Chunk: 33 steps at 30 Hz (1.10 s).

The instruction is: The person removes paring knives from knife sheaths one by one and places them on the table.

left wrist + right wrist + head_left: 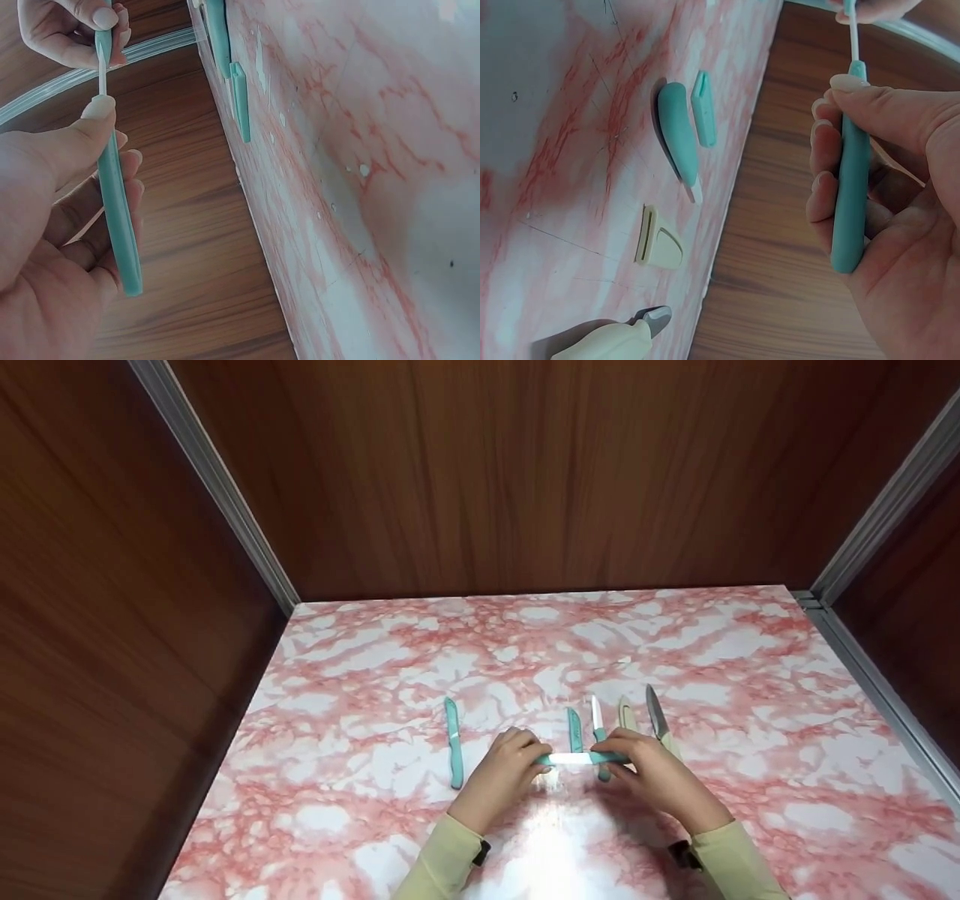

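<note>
Both hands hold a teal-handled knife level above the table, its white blade (571, 759) running between them. My right hand (645, 761) grips the teal handle (853, 195), thumb along its top near the blade. A slim teal sheath (120, 217) is pinched between thumb and fingers of my left hand (508, 761), with the blade's far end at its mouth. Just beyond the hands lie a loose teal sheath (574, 727) and another teal knife (678, 131) with a white blade. The right hand partly covers that second knife in the head view.
A teal knife in its sheath (454, 744) lies to the left. Toward the right are a cream sheath (660, 244) and a cream-handled knife (657, 712) with a bare grey blade. Dark wood panels (487, 472) enclose the red-and-white marbled table (337, 840).
</note>
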{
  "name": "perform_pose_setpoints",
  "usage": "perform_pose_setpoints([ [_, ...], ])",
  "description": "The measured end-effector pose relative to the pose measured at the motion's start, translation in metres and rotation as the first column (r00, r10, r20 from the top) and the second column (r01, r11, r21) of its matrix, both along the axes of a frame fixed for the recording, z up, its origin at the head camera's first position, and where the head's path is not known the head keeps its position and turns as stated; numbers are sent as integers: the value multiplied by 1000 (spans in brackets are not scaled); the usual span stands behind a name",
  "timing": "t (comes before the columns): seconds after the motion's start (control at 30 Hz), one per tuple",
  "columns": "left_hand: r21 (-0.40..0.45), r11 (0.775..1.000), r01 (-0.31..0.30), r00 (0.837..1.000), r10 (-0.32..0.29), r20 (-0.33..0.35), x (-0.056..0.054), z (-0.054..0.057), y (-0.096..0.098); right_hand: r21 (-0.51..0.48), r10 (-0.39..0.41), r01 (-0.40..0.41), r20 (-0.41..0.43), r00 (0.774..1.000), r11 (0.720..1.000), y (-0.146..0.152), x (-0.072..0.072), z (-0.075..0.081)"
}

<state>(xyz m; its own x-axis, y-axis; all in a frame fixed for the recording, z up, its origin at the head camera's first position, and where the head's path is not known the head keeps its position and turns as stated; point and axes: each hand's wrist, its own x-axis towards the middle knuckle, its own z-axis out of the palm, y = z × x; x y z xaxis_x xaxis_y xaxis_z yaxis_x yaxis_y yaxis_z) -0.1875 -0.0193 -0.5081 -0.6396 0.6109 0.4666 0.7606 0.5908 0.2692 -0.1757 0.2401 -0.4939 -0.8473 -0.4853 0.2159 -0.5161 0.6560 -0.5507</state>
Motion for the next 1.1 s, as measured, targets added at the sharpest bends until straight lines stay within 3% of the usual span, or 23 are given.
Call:
perform_pose_setpoints([
  [0.27,-2,1000,3,999,-3,43,1,0,0,11,9,-9,-6,1000,1000,1,1,0],
  [0.77,8,1000,17,999,-18,51,0,0,0,24,1,-1,16,1000,1000,4,0,0],
  [1.1,-4,1000,-7,1000,7,-6,-1,-1,0,13,-3,3,26,1000,1000,6,1,0],
])
